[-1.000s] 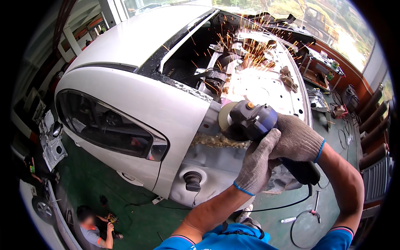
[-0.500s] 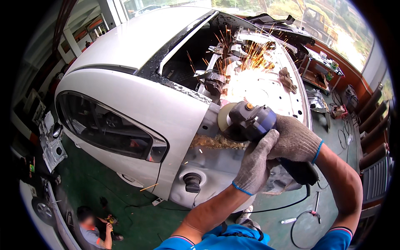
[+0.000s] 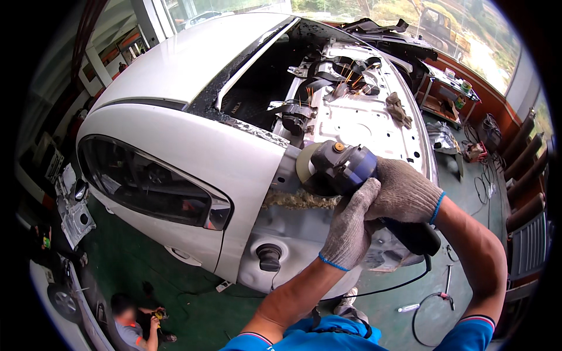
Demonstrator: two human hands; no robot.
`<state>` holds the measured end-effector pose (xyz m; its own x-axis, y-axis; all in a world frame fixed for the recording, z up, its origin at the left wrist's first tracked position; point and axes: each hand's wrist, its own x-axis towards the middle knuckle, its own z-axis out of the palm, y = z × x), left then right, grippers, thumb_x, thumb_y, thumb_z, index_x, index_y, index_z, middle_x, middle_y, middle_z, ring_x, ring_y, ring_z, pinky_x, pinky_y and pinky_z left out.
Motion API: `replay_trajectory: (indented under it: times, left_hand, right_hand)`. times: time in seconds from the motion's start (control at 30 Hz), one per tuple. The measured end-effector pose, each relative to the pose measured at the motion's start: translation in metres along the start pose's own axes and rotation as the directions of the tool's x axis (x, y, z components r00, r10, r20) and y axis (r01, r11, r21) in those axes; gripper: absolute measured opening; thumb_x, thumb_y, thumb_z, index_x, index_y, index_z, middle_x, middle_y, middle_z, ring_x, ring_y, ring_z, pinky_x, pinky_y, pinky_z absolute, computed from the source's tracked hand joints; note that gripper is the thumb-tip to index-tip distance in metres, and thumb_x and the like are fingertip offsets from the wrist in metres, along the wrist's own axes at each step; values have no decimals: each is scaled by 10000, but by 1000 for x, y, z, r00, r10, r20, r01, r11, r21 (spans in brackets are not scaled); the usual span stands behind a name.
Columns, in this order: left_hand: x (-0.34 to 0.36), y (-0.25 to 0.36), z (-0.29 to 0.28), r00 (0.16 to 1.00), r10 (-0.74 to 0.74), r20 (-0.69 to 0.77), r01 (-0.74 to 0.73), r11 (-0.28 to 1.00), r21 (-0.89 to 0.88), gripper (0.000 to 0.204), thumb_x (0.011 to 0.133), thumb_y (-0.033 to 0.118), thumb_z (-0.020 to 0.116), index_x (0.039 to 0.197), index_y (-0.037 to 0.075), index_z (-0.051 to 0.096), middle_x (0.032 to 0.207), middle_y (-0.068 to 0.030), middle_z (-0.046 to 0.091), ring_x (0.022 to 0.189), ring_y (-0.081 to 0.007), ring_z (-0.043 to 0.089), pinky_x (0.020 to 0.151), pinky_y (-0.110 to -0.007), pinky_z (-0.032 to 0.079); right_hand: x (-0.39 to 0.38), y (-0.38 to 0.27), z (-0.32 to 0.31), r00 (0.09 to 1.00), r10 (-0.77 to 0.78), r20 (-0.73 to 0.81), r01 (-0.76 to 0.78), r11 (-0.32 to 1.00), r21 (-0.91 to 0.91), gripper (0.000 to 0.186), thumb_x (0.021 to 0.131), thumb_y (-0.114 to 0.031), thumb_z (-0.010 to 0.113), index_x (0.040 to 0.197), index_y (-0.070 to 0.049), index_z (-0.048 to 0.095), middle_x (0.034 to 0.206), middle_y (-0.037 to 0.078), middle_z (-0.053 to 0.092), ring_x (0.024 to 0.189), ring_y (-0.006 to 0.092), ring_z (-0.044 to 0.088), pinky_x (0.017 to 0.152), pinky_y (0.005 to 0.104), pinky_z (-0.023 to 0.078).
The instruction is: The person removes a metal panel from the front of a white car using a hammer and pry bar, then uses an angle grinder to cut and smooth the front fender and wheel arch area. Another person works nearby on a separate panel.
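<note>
Both my gloved hands are closed round an angle grinder [image 3: 341, 168]. My right hand [image 3: 407, 193] wraps its body from the right, and my left hand [image 3: 346, 228] grips from below, thumb up against the other glove. The grinder's pale disc [image 3: 304, 164] is at the cut rear side panel of a white car body [image 3: 193, 126]; whether it touches the metal I cannot tell. Below the disc runs a ragged yellowish foam strip [image 3: 293, 200]. A black round fitting [image 3: 269, 256] sits lower on the panel. A few orange sparks fly over the stripped rear floor [image 3: 357, 123].
A brown crumpled cloth or glove [image 3: 398, 109] lies on the car's rear floor. The grinder's black cord [image 3: 386, 288] trails low beneath my arms. A tool cart [image 3: 448, 93] stands far right. At lower left another person [image 3: 132, 324] crouches, holding a yellow tool.
The big shower of bright sparks has shrunk to a few streaks, and the glare on the rear floor has faded. My hands and the grinder appear slightly further left in the picture.
</note>
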<state>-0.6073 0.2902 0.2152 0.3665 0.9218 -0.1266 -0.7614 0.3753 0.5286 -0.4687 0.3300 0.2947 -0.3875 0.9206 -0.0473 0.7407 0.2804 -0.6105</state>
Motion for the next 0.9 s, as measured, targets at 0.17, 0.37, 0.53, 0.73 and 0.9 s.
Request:
replay_trajectory:
  times: [0.17,0.37,0.53,0.73,0.9]
  left_hand:
    - [2,-9,1,995,-100,12,100,995,4,477,1067,294,647,1468,57,542,1353,-105,650,1220,-236,666,997,-457,575]
    - [-2,-30,-7,984,-170,49,170,985,9,483,1071,285,649,1477,56,526,1363,-97,639,1225,-225,662,1015,-458,568]
    - [-15,-58,-2,960,-278,39,275,959,63,463,1061,237,663,1468,58,534,1339,-94,644,1194,-213,674,992,-433,582]
    - [-14,-84,-9,949,-311,53,307,949,79,468,1039,228,684,1452,57,546,1326,-96,650,1199,-220,676,1000,-416,583]
    - [-9,-72,-3,951,-307,23,303,948,99,426,1036,263,688,1403,71,588,1270,-70,678,1125,-184,699,913,-394,604]
  right_hand:
    - [-11,5,-4,997,73,32,-74,997,29,674,653,-390,843,1169,23,712,982,235,767,892,372,750,884,441,580]
    - [-33,9,-1,993,117,29,-119,991,64,714,656,-397,863,1228,-8,690,1023,224,765,937,377,750,912,438,579]
    - [-73,30,9,979,205,7,-205,976,73,782,650,-413,889,1293,-35,659,1094,219,759,969,387,751,934,450,581]
    - [-94,50,18,977,206,-57,-201,975,93,776,641,-419,896,1277,-38,667,1073,220,756,980,405,749,918,455,582]
    - [-82,51,15,981,189,-42,-181,972,152,743,652,-418,877,1257,-31,685,1047,224,766,966,390,751,913,443,583]
